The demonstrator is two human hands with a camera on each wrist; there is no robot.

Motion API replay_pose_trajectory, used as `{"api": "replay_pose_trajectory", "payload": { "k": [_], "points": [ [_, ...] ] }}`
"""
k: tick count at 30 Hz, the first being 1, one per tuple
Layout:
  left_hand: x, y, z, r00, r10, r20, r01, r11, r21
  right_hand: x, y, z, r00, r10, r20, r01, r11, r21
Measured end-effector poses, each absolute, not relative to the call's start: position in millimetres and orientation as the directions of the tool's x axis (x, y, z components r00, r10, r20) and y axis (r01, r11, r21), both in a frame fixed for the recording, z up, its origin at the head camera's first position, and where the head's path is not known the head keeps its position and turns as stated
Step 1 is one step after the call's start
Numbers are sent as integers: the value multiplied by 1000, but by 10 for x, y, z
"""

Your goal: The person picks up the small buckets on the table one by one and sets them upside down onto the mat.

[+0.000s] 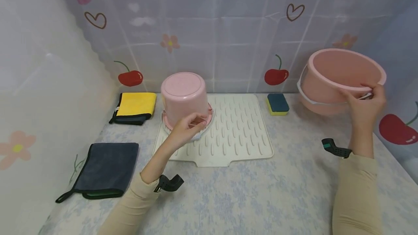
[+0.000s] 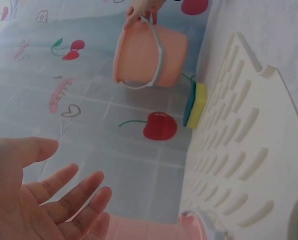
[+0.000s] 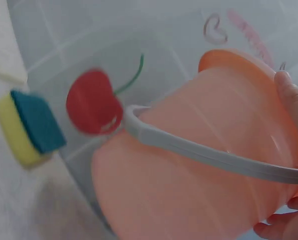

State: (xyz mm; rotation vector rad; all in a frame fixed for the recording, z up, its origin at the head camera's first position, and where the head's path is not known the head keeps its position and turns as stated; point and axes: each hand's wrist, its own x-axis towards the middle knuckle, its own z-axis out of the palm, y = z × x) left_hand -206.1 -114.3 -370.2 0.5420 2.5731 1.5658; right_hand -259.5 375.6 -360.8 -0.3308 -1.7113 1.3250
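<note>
A small pink bucket stands upside down on the left part of a white ribbed drying mat. My left hand is in front of this bucket near its rim; in the left wrist view its fingers are spread and loosely bent, holding nothing. At the right, my right hand grips the near rim of a larger pink bucket, thumb and fingers on either side of the wall. That bucket is tilted, mouth up, with its pale handle hanging against the side. Whether its base touches the table cannot be told.
A yellow-and-dark sponge lies between the mat and the larger bucket. Folded at the left are a yellow cloth and a dark grey cloth. A patterned curtain closes off the table's back.
</note>
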Motion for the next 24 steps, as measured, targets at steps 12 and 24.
{"api": "replay_pose_trajectory", "payload": {
  "k": [12, 24],
  "points": [
    [-2044, -1150, -3682, -923, 356, 144, 286, 387, 876, -2345, 3044, -3129, -722, 485, 493, -528, 73, -846],
    [-2069, -1153, -3683, -917, 341, 206, 322, 331, 887, -2206, 2340, -3220, -821, 90, 564, -570, -59, -820]
  ]
}}
